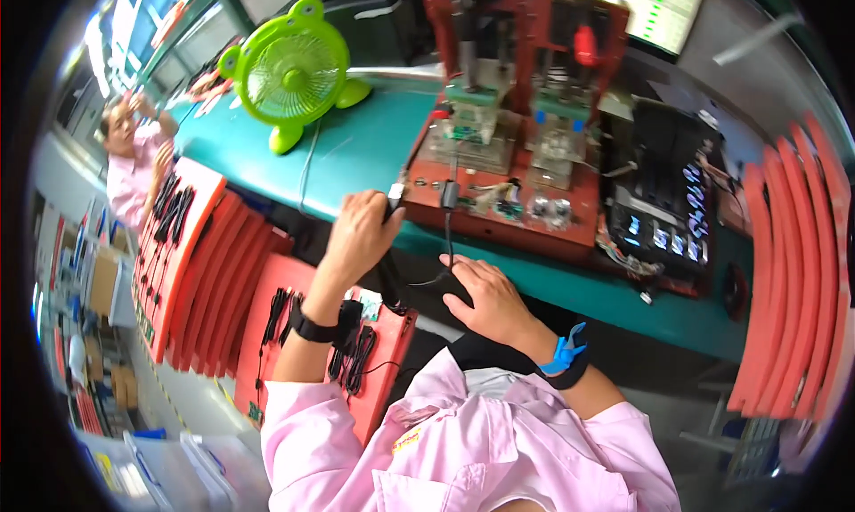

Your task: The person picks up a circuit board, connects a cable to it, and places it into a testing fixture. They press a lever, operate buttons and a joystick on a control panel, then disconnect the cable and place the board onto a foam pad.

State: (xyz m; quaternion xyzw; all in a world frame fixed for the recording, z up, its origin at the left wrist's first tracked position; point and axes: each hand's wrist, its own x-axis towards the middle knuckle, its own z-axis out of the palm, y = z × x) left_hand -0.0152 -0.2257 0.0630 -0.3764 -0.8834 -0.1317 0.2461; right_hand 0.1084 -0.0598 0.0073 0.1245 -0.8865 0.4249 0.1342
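Note:
My left hand (361,231) is closed on a plug (394,194) with a pale metal end and a dark body, held just off the front left corner of the red test fixture (499,223). Lower and to the right, my right hand (488,300) has its fingers curled on a black cable (449,236). That cable runs up to a small dark block (450,195) on the fixture's front. Small circuit boards and loose wires lie on the fixture, below its two upright press stations. My palms hide part of the cable.
A green frog-shaped fan (294,76) stands on the teal bench (223,151). Black meters with lit digits (663,200) sit right of the fixture. Red trays are stacked at far right (793,272) and left (209,289); a red tray (298,334) holds coiled cables. Another person (138,160) is at far left.

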